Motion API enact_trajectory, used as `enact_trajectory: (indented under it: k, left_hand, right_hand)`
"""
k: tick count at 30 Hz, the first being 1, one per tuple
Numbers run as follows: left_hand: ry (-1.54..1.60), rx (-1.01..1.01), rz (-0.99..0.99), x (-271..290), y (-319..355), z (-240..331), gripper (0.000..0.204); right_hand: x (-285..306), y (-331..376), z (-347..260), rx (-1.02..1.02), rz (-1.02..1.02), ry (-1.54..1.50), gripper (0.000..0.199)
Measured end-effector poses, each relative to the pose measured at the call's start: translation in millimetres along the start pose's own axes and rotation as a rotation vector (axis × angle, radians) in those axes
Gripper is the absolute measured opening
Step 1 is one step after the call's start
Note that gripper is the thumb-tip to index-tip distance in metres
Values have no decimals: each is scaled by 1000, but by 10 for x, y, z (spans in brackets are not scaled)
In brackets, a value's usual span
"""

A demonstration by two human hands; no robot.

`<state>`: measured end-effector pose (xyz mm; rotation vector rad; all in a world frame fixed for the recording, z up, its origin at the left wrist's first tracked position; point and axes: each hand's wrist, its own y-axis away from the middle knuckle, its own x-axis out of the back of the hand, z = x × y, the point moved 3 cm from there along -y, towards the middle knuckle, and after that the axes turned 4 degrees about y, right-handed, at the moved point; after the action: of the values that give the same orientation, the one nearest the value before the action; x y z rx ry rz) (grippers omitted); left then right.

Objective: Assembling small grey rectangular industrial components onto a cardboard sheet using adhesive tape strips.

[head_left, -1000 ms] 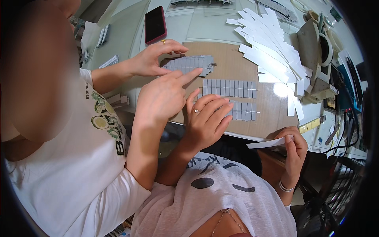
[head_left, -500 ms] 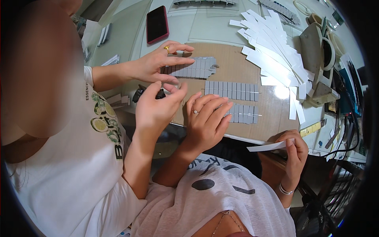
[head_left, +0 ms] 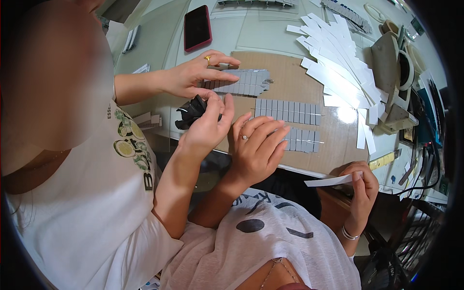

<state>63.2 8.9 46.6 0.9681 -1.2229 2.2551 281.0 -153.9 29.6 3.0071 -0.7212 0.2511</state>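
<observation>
My left hand point(head_left: 258, 145) lies with fingers stretched over the left end of the lower row of narrow grey pieces point(head_left: 304, 140), covering part of it. A thin wire or thread seems to run across these pieces. Just above is a second row of grey pieces point(head_left: 287, 112), in line side by side. Both rows lie on a brown cardboard sheet point(head_left: 285, 67). At the table's near edge, my right hand point(head_left: 362, 186) pinches a white strip point(head_left: 329, 181) between thumb and fingers. The strip points left, off the table edge.
A co-worker's hand point(head_left: 195, 77) touches a third grey row point(head_left: 249, 82); their other hand point(head_left: 208, 128) is at a black object point(head_left: 192, 113) of unclear kind. White strips point(head_left: 333, 63) pile at the right, near a tape dispenser point(head_left: 389, 72). A phone point(head_left: 197, 28) lies at the back.
The co-worker's nearer hand has turned and moved right, and more of the black object shows. The whole view has shifted slightly. My hands keep their places.
</observation>
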Motion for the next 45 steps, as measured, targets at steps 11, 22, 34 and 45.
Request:
enact_trajectory:
  k: [11,22,34,45]
  left_hand:
    - [-12,-16,24,11,3,20,25]
    - [-26,-39,36,-3,21,34,24]
    - [-44,-59,38,3,29,58,23]
    - [-43,-70,52,-15,42,43,21]
  right_hand:
    - [-6,4,-24,6,1,-1,21]
    - [4,23,14,2,1,-13,20]
    - [12,25,17,15,-18,-20,18]
    - [1,24,14,31,-12,5,19]
